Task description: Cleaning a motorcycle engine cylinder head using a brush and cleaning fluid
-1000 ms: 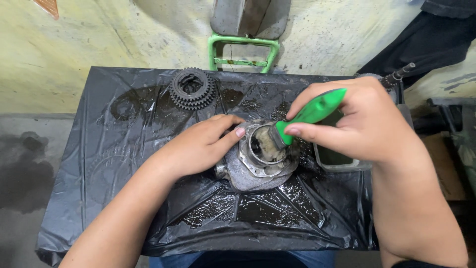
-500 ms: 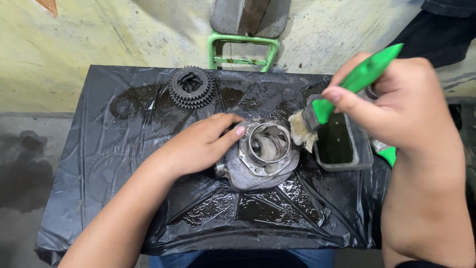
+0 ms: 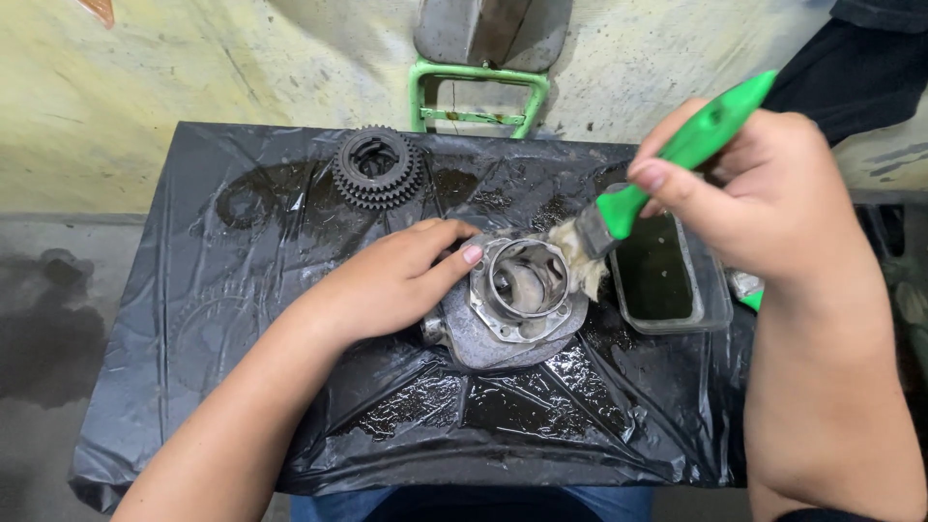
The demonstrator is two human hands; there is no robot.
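Observation:
My left hand [image 3: 387, 280] rests on the left side of a round grey metal housing [image 3: 517, 300], fingers pressed against its rim. That housing lies flat on black plastic sheeting [image 3: 242, 319], its open bore facing up. My right hand [image 3: 764, 193] grips a green-handled paintbrush [image 3: 677, 155]; the pale bristles [image 3: 578, 253] touch the housing's right edge. Just right of the housing sits a clear rectangular tub [image 3: 667, 275] holding dark liquid.
A black stepped gear cluster [image 3: 375, 166] stands at the back of the sheeting. Wet patches shine on the plastic near the front. Behind the table are a green metal frame [image 3: 478, 92] and a stained pale wall. Dark fabric [image 3: 851, 58] hangs at the top right.
My right hand lifted the brush out of the housing's bore, swung it right toward the tub, and now brings the bristles back against the housing's right edge. The left hand stayed put.

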